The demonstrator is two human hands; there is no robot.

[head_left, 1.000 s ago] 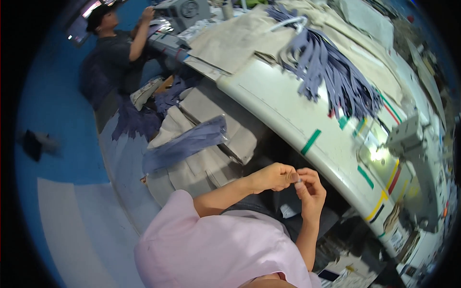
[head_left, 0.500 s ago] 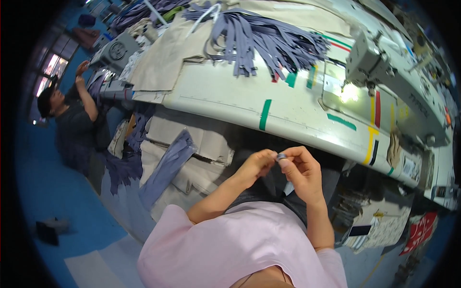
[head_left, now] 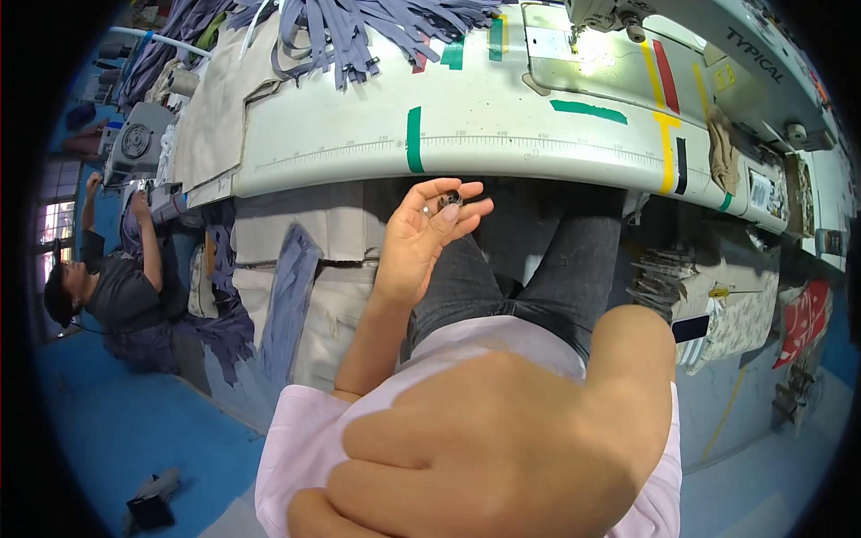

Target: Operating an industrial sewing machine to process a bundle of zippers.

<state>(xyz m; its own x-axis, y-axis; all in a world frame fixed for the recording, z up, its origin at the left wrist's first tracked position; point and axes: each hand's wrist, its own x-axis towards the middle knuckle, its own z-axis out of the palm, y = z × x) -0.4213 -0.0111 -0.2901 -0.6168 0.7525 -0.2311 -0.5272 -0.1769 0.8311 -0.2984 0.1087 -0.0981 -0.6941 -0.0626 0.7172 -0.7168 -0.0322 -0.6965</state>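
The two hands, joined half a second ago over a tiny part in front of the lap, are now apart. The left hand [head_left: 429, 235] stays at the middle of the frame, just below the edge of the surface [head_left: 502, 134], palm up and fingers half curled, pinching a small dark part [head_left: 453, 198] between thumb and fingertips (too small to say what it is). The right hand [head_left: 489, 448] has left it and risen close to the camera, so that it fills the lower middle of the frame as a big blurred shape; its fingers look loosely curled, but whether it grips anything I cannot tell.

So the small part now rests with the left hand alone, above the dark trousers, and the two-handed fiddling seems to be over.

On the surface, grey strips [head_left: 377, 27] lie at the upper middle, and the sewing machine [head_left: 628, 18] sits lit at the upper right. Folded beige cloth [head_left: 296, 296] hangs left of the knees. At the far left another person [head_left: 108, 287] works at a separate machine.
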